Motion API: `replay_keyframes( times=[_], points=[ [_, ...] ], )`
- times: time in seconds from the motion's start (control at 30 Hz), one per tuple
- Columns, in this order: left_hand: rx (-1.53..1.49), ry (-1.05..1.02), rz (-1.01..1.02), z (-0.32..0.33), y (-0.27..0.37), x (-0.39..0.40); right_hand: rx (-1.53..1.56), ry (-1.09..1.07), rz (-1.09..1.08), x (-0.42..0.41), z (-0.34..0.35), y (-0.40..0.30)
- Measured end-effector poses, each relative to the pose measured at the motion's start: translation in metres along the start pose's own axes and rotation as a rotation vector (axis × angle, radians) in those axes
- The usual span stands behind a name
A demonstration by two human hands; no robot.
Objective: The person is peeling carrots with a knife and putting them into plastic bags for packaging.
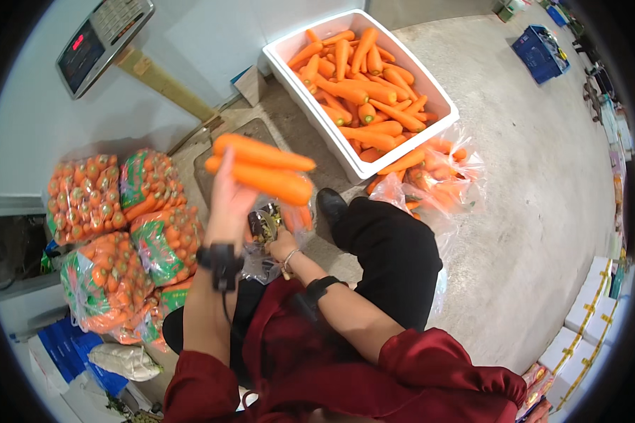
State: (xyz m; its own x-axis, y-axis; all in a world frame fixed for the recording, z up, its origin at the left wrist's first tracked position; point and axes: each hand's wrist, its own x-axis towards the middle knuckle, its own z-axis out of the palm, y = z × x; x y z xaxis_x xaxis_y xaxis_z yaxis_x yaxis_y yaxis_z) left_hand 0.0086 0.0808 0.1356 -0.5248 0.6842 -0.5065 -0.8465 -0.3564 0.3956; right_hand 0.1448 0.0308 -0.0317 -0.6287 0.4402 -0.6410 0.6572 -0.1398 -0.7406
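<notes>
Two large carrots point(264, 169) lie across my raised left hand point(232, 190), the thumb over them. My right hand point(283, 244) grips a knife point(269, 224), its blade pointing away from me and the end of its handle showing below my fist. Under the blade are greenish trimmings point(276, 213) in or on something dark, which I cannot make out fully. Clear plastic film point(259, 268) and a few more carrots point(302, 217) lie around it. Beyond my hands, a white foam box point(323, 135) holds a heap of loose carrots point(368, 95).
Bagged carrots point(111, 264) are stacked at left. A platform scale with a display head point(92, 50) stands by the wall. An opened plastic bag of carrots point(439, 172) lies beside the foam box. A blue crate point(540, 55) and white cartons point(577, 338) are at right.
</notes>
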Motion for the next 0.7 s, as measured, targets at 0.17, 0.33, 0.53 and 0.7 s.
replay_keyframes(
  times=[0.17, 0.33, 0.53, 0.7],
  points=[
    [0.148, -0.251, -0.119, 0.110, -0.044, 0.093, 0.272, 0.110, -0.001, -0.001, -0.012, -0.009],
    [0.563, -0.426, 0.179, 0.113, 0.016, 0.057, 0.441, 0.079, 0.079, -0.014, -0.026, -0.034],
    [1.313, -0.229, -0.604, -0.039, 0.059, -0.048, 0.195, 0.347, -0.062, -0.019, -0.042, -0.050],
    [1.131, 0.037, -0.579, -0.188, -0.036, -0.013, -0.006, 0.536, -0.285, -0.009, -0.034, -0.059]
  ],
)
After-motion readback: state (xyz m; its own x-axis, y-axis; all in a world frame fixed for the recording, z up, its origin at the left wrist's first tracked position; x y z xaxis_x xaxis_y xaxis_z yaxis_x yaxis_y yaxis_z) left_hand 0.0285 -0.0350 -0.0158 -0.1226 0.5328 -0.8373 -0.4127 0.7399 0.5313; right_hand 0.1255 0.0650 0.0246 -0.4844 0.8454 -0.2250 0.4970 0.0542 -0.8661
